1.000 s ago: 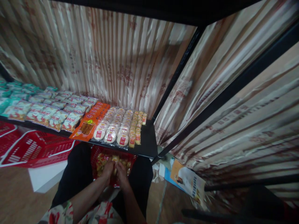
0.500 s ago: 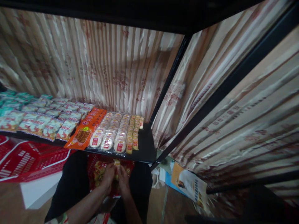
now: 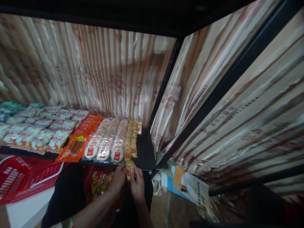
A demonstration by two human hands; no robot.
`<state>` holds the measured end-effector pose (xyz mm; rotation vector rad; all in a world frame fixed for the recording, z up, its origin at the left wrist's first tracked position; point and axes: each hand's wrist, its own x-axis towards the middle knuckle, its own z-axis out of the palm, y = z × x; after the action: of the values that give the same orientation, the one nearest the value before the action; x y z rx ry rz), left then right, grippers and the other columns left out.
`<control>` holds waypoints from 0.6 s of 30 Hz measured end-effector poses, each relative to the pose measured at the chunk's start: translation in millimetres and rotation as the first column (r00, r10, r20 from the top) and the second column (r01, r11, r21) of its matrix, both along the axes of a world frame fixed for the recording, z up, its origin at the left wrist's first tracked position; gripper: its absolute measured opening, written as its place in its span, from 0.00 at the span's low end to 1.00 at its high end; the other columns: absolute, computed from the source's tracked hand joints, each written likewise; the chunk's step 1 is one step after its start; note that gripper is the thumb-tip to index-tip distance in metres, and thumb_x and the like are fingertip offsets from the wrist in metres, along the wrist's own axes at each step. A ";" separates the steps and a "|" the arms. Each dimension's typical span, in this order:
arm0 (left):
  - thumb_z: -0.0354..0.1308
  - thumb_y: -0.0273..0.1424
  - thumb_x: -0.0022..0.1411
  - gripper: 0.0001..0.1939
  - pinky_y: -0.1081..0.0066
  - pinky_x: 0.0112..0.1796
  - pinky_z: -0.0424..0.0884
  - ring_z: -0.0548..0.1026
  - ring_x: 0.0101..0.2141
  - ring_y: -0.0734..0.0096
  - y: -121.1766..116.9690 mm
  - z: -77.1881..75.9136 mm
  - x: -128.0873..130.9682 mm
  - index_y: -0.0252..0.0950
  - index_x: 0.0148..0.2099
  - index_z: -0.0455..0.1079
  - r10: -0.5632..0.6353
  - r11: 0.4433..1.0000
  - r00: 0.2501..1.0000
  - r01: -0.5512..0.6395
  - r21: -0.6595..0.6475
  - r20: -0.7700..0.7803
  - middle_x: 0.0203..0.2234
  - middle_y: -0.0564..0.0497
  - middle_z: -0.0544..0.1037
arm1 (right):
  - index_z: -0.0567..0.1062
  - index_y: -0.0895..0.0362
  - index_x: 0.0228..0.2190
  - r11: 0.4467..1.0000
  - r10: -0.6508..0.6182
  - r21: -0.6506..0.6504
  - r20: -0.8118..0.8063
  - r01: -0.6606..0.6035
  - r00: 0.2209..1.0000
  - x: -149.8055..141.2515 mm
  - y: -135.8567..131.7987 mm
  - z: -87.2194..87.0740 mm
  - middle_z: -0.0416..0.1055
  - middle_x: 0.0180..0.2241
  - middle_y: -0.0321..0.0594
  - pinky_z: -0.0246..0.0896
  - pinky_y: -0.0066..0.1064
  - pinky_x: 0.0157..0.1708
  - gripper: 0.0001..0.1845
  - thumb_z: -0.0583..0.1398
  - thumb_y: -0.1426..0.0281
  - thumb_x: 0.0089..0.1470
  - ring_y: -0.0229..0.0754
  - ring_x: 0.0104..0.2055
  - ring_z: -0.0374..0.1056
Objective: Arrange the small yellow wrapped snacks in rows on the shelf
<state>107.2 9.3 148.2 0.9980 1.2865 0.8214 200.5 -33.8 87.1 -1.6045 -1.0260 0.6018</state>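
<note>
Raised since the earlier frame: left hand point(image 3: 120, 178) and right hand point(image 3: 137, 182), with one yellow packet point(image 3: 130, 170), from over the lap basket point(image 3: 88, 173) to the front edge of the shelf point(image 3: 145, 152). My remote listing, left to right:

Teal packets point(image 3: 9, 110), shelf's left end. Red basket point(image 3: 26, 180), below the shelf; white box point(image 3: 29, 204) just under it in view. White snack packets point(image 3: 36, 136), in rows. Orange bag point(image 3: 79, 138), one, flat. Round crackers point(image 3: 104, 141), clear-wrapped, three columns. Yellow packet, pinched by the fingers of both hands, just before the small yellow rows point(image 3: 131, 137); contact with them I cannot tell. Printed packaging point(image 3: 187, 183), on the floor point(image 3: 174, 207).

Step in hand, by my judgement: presenting the packet at those rows. Next move, I judge, calls for level, matched grips, square to the column, nudging no neighbour.
</note>
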 end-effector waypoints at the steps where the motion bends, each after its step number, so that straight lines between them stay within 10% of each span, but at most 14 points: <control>1: 0.55 0.29 0.48 0.15 0.66 0.47 0.69 0.76 0.43 0.60 1.0 1.1 4.4 0.32 0.38 0.76 0.006 1.000 1.000 -0.006 -0.014 0.025 0.37 0.45 0.81 | 0.78 0.55 0.45 1.000 -0.022 -0.002 0.062 0.022 0.998 3.7 -0.7 2.2 0.74 0.40 0.46 0.68 0.34 0.45 0.26 0.51 0.52 0.58 0.45 0.43 0.73; 6: 0.59 0.31 0.49 0.13 0.67 0.45 0.70 0.76 0.43 0.60 3.8 2.8 23.3 0.32 0.38 0.75 0.016 0.998 0.995 -0.010 -0.064 0.097 0.36 0.45 0.80 | 0.78 0.57 0.44 0.993 -0.110 -0.005 0.269 0.116 0.957 19.9 -1.6 8.2 0.74 0.35 0.46 0.67 0.39 0.43 0.27 0.51 0.51 0.58 0.48 0.40 0.71; 18: 0.60 0.29 0.52 0.13 0.66 0.47 0.71 0.76 0.45 0.60 15.0 12.7 51.3 0.32 0.41 0.73 -0.055 0.996 0.979 0.067 -0.055 0.196 0.45 0.42 0.78 | 0.66 0.62 0.56 0.979 -0.202 0.029 0.201 0.201 0.958 35.4 14.7 11.1 0.69 0.50 0.57 0.66 0.43 0.43 0.33 0.48 0.52 0.59 0.53 0.49 0.68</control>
<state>158.4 24.3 160.9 0.8812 1.1024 0.8070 235.9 -19.1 98.2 -1.7641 -0.9948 0.2991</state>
